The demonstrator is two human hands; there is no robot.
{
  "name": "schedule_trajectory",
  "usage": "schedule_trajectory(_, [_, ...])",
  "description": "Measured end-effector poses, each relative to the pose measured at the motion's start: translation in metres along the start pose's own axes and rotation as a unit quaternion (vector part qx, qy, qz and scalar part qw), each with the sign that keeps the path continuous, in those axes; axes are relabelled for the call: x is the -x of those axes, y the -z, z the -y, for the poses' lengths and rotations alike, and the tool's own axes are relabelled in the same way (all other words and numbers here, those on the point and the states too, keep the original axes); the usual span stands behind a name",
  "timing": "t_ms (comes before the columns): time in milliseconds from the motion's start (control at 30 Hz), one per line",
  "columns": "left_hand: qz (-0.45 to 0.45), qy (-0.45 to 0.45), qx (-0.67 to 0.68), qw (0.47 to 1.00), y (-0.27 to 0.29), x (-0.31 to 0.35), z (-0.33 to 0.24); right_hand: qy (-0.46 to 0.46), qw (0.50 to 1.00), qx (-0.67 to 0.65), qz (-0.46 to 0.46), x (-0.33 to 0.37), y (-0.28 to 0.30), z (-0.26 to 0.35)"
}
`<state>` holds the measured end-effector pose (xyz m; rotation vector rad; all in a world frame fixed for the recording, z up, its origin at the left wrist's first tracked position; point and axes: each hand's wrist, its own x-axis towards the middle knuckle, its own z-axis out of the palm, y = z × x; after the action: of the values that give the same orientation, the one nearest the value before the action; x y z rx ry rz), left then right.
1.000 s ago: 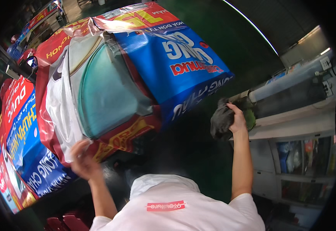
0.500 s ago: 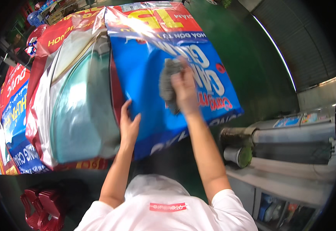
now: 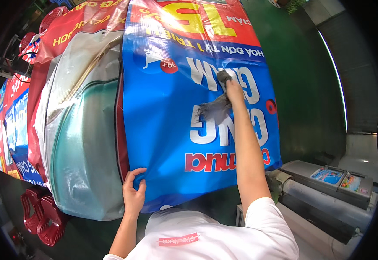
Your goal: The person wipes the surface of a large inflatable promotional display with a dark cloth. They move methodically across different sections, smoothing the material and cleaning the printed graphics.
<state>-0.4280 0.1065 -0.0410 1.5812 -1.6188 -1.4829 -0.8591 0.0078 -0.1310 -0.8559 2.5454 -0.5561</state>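
A large glossy plastic banner sheet point(image 3: 167, 112), blue with a red top and big lettering, lies spread in front of me over something raised. My right hand point(image 3: 235, 92) is closed around a crumpled grey rag point(image 3: 217, 108) on the banner's white lettering; part of the rag trails to the left. Down at the banner's near left corner, my left hand point(image 3: 133, 190) has its fingers curled on the edge, a bit of blue sheet between thumb and fingers. Right beside it, to the left, is a teal and grey printed section point(image 3: 87, 143) of plastic sheeting.
Dark red plastic chairs point(image 3: 46, 214) stand on the green floor point(image 3: 301, 117) at lower left, with more red chairs at upper left. To the right are a chest freezer point(image 3: 327, 182) and a long grey roll point(image 3: 314, 199). A shutter wall rises beyond the floor.
My right hand has moved the rag up and to the right across the banner. My left hand has gone down the edge, its fingers now curled in. The view has shifted closer over the banner.
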Motion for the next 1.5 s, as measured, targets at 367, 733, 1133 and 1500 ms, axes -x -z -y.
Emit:
schedule_trajectory(367, [-0.204,-0.086,-0.033,0.975,-0.019,-0.057,-0.037,0.4,0.909,0.018,0.113,-0.069,-0.069,0.064])
schedule_trajectory(733, [-0.142,0.011,0.022,0.99,-0.005,-0.114,-0.073,0.124,0.813,-0.568,-0.029,-0.119,0.086,-0.178])
schedule_trajectory(1133, [-0.331,-0.093,-0.207,0.916,-0.008,-0.12,-0.047,0.477,0.869,0.127,-0.039,-0.157,-0.011,-0.133])
schedule_trajectory(1500, [-0.33,-0.085,-0.217,0.915,-0.003,-0.125,-0.03,0.43,0.895,-0.003,0.119,-0.02,0.023,-0.235])
